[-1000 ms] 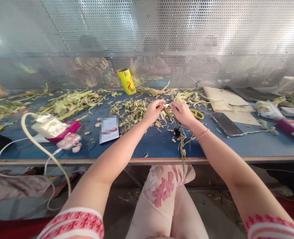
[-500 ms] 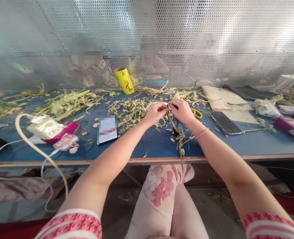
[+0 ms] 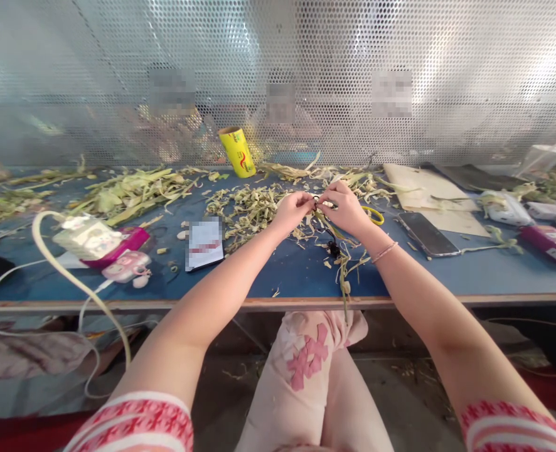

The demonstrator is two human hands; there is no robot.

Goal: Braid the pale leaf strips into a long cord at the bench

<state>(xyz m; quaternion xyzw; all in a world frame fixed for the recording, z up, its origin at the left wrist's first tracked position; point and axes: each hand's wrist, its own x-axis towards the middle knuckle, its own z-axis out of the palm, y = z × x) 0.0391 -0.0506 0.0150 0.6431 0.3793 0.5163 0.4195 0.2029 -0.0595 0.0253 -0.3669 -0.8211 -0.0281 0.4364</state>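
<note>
My left hand (image 3: 295,212) and my right hand (image 3: 342,208) meet above the middle of the table, thumbs and fingers pinched together. Between the fingertips shows a small, thin dark strand (image 3: 315,199); its kind is too small to tell. Below my right hand, a black tangle (image 3: 334,248) lies among dried plant stems (image 3: 346,285), some of which hang over the table's front edge. Behind and left of my hands spreads a loose heap of pale green, dried plant pieces (image 3: 245,210). A yellow ring-shaped handle (image 3: 376,215) sits beside my right hand, partly hidden.
On the blue table (image 3: 268,279) lie a phone (image 3: 428,235) at right, a screen-like device (image 3: 204,245) at left, and a charger with a white cable (image 3: 90,242). A yellow tube (image 3: 237,152) leans near the perforated metal panel (image 3: 325,81). Longer stalks (image 3: 132,194) lie back left.
The fingertips have shifted slightly left and lower, and a dark strand now shows between them. Both hands stay pinched together. The view has moved slightly.
</note>
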